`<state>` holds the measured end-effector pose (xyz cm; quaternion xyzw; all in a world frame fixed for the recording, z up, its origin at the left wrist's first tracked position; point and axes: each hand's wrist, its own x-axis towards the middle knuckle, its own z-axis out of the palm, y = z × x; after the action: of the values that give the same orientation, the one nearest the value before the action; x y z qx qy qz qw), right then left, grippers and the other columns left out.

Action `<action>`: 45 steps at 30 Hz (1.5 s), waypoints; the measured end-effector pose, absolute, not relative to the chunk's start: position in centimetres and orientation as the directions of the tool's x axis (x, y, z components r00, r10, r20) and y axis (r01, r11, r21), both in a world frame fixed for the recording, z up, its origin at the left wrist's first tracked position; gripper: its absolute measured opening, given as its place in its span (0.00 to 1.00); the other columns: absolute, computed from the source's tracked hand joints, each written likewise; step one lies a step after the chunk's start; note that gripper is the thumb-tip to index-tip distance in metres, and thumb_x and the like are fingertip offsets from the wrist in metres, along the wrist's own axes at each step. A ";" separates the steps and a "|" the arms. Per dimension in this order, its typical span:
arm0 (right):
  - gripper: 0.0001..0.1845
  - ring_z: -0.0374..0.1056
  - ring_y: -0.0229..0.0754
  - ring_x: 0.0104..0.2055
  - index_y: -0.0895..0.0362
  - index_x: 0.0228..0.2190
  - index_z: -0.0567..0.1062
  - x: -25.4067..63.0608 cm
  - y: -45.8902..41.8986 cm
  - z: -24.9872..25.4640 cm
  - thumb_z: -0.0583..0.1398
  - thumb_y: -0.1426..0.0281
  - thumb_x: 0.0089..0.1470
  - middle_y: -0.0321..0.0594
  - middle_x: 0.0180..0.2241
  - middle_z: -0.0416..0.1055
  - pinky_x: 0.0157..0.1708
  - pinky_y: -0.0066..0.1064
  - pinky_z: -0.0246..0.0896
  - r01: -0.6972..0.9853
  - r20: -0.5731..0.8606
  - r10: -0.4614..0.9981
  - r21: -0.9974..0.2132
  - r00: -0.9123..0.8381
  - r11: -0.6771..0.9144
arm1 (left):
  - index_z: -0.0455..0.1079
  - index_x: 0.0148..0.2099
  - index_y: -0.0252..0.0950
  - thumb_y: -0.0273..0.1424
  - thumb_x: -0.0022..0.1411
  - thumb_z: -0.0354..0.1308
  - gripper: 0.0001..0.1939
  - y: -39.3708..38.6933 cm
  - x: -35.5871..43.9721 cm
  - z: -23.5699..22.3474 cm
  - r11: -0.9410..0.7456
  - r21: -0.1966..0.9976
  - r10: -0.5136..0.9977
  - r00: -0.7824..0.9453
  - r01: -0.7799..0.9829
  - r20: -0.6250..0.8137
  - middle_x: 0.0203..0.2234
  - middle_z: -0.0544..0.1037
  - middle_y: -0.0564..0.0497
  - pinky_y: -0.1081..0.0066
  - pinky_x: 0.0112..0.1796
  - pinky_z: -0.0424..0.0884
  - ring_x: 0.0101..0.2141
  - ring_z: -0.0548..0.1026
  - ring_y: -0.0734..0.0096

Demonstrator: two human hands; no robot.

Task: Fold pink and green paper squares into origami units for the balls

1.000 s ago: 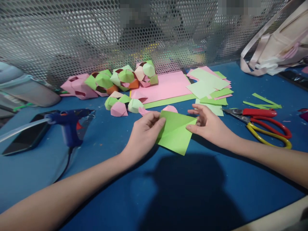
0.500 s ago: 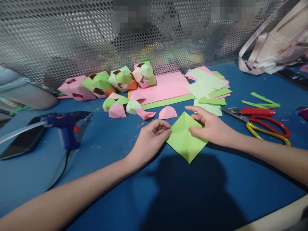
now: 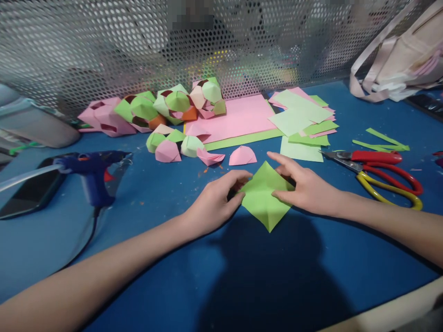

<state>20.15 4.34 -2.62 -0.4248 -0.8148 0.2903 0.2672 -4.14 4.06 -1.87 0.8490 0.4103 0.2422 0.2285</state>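
A creased square of light green paper (image 3: 266, 198) is turned with one corner toward me, just above the blue table. At its left corner my left hand (image 3: 221, 196) grips the edge, thumb in front and fingers curled behind. My right hand (image 3: 304, 186) holds the right side, its thumb lying on the paper's face and the other fingers partly hidden behind. Beyond the paper sits a folded pink paper piece (image 3: 242, 156), beside a second pink folded piece (image 3: 210, 157).
Several folded paper shapes (image 3: 141, 108) line the back left. Loose paper sheets (image 3: 301, 113) lie at the back. Scissors (image 3: 387, 189) and red-handled pliers (image 3: 375, 157) are on the right, near green paper strips (image 3: 387, 140). A blue glue gun (image 3: 97, 177) and a phone (image 3: 32, 193) lie left.
My left fingers have moved up and further behind the paper's left corner. The paper's side corners now bend back slightly. The camera view has shifted a little.
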 end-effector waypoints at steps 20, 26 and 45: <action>0.13 0.68 0.44 0.48 0.60 0.40 0.72 20.4 4.5 -3.7 0.51 0.80 0.59 0.47 0.43 0.75 0.44 0.38 0.63 0.296 0.512 0.339 -0.166 -0.789 0.941 | 0.64 0.53 0.36 0.24 0.62 0.51 0.17 5.2 -5.0 -1.5 -0.671 0.514 0.709 0.665 0.534 0.234 0.37 0.75 0.49 0.70 0.40 0.71 0.37 0.73 0.72; 0.13 0.67 0.44 0.51 0.59 0.41 0.72 20.8 4.4 -3.4 0.50 0.78 0.60 0.48 0.47 0.74 0.46 0.39 0.62 0.259 0.469 0.281 -0.113 -0.837 0.959 | 0.68 0.50 0.37 0.26 0.61 0.53 0.14 6.3 -5.9 -0.6 -0.597 0.634 0.696 0.710 0.492 0.105 0.38 0.76 0.48 0.70 0.40 0.71 0.37 0.73 0.71; 0.14 0.68 0.44 0.43 0.60 0.43 0.72 18.9 1.1 -3.7 0.50 0.78 0.60 0.49 0.46 0.74 0.40 0.38 0.65 0.451 0.516 0.521 -0.266 -0.680 0.852 | 0.74 0.39 0.36 0.29 0.64 0.52 0.10 6.9 -6.2 -0.1 -0.630 0.630 0.633 0.770 0.453 0.079 0.34 0.76 0.47 0.70 0.40 0.70 0.36 0.73 0.70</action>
<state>18.86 1.07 -3.70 -0.2656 -0.9147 0.0586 0.2988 -6.20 6.92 -0.06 0.8906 0.3049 0.1483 0.3032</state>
